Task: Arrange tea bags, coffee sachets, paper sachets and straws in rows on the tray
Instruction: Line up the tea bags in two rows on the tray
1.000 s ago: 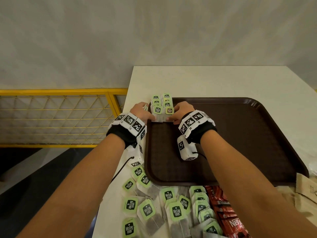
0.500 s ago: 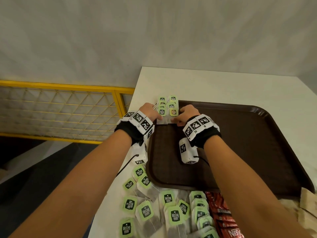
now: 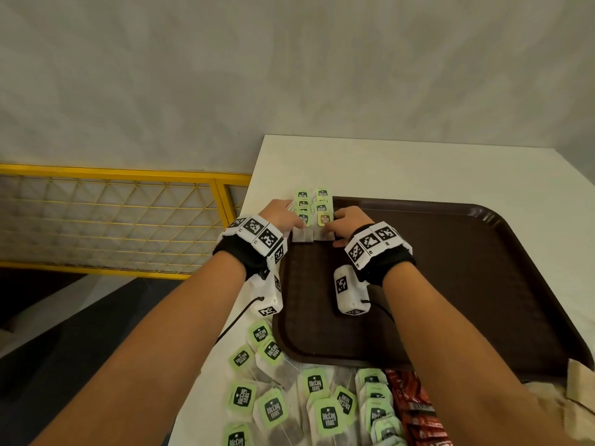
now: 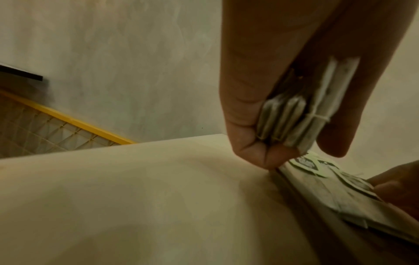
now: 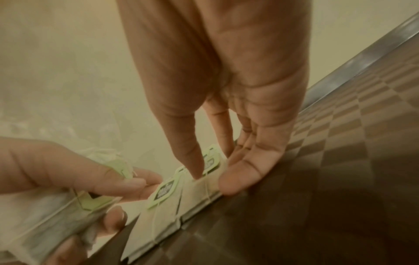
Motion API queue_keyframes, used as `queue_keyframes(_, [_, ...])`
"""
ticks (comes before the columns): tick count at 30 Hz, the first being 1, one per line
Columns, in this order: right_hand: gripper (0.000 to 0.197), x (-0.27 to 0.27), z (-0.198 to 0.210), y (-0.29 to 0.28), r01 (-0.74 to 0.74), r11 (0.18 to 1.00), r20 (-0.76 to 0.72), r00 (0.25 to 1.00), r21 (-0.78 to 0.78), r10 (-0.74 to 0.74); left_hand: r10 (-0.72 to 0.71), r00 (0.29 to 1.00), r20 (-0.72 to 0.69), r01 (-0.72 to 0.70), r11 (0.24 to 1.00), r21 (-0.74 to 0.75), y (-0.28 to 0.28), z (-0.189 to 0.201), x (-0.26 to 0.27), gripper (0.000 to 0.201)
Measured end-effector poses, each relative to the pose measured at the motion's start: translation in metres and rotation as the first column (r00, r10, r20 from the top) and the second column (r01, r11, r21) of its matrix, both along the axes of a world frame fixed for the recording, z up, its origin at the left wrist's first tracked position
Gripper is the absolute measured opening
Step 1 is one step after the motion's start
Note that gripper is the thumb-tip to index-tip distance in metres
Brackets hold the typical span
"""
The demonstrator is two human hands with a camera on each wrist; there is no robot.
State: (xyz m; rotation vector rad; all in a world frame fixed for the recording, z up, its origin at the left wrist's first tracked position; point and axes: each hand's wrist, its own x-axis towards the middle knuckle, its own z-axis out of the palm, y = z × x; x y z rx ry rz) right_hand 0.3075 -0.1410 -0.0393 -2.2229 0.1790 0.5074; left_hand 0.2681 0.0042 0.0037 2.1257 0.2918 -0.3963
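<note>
The tea bags [image 3: 311, 217] lie in two overlapping rows at the far left corner of the brown tray [image 3: 450, 284]. They look light, limp and quick to slide, so take them by the paper body, not the green tags (strings tangle). The left hand [image 4: 283, 89] clamps a spare stack in its grip; the right hand [image 5: 226, 107], fingers straight, presses the laid row. A second ago both hands sat much the same. More bags wait on the near bench [image 3: 418, 169].

Green-tagged tea bags [image 3: 311, 209] overlapping on brown tray [image 3: 450, 284] far-left corner
</note>
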Motion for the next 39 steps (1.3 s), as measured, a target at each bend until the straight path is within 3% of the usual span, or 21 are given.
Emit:
queue_keyframes(2, [0.042,-0.002,0.002,-0.002,0.012,1.0,0.002,1.0,0.009,-0.012,0.085,0.996,0.036,-0.08,0.99,-0.114,0.005,-0.004,0.002,0.045])
queue_keyframes(4, [0.058,-0.005,0.005,-0.007,0.037,0.999,0.019,0.999,0.013,-0.037,0.261,0.965,-0.006,-0.245,0.9,-0.361,0.012,-0.005,0.002,0.039])
queue_keyframes(6, [0.062,-0.01,0.014,-0.012,0.027,0.999,0.095,0.995,-0.019,-0.025,0.404,0.904,-0.142,-0.397,0.665,-0.632,0.019,-0.001,-0.002,0.019])
queue_keyframes(8, [0.056,-0.018,0.027,-0.011,-0.009,1.0,0.168,0.986,0.007,0.008,0.435,0.867,-0.243,-0.436,0.428,-0.792,0.024,0.005,-0.008,0.015])
queue_keyframes(10, [0.051,-0.03,0.043,-0.003,-0.064,0.986,0.173,0.984,0.157,0.036,0.403,0.876,-0.266,-0.414,0.343,-0.843,0.024,0.01,-0.016,0.017])
queue_keyframes(12, [0.049,-0.043,0.058,0.01,-0.127,0.944,0.132,0.987,0.303,0.09,0.363,0.9,-0.239,-0.377,0.376,-0.846,0.019,0.012,-0.022,0.023])
queue_keyframes(15, [0.049,-0.056,0.067,0.026,-0.223,0.911,0.125,0.974,0.346,0.191,0.32,0.927,-0.197,-0.328,0.431,-0.841,0.012,0.012,-0.028,0.039])
queue_keyframes(18, [0.043,-0.059,0.066,0.027,-0.207,0.894,0.129,0.977,0.398,0.169,0.261,0.943,-0.207,-0.288,0.33,-0.899,0.013,0.012,-0.036,0.047])
queue_keyframes(20, [0.043,-0.06,0.066,0.021,-0.172,0.875,0.098,0.985,0.452,0.143,0.205,0.962,-0.179,-0.231,0.263,-0.937,0.015,0.014,-0.046,0.037])
queue_keyframes(22, [0.043,-0.061,0.065,0.014,-0.157,0.855,0.083,0.988,0.494,0.133,0.177,0.976,-0.129,-0.171,0.246,-0.954,0.017,0.011,-0.054,0.037])
queue_keyframes(30, [0.037,-0.062,0.065,0.003,-0.049,0.761,-0.001,0.998,0.647,0.065,0.195,0.979,-0.065,-0.132,0.353,-0.927,0.013,0.011,-0.064,0.025])
queue_keyframes(34, [0.008,-0.057,0.066,0.0,-0.058,0.773,-0.026,0.995,0.632,0.096,0.246,0.965,-0.093,-0.181,0.365,-0.913,0.008,0.009,-0.064,0.02])
queue_keyframes(39, [0.012,-0.061,0.061,-0.004,-0.044,0.724,-0.064,0.991,0.688,0.121,0.253,0.962,-0.105,-0.217,0.469,-0.856,0.005,0.0,-0.068,0.035])
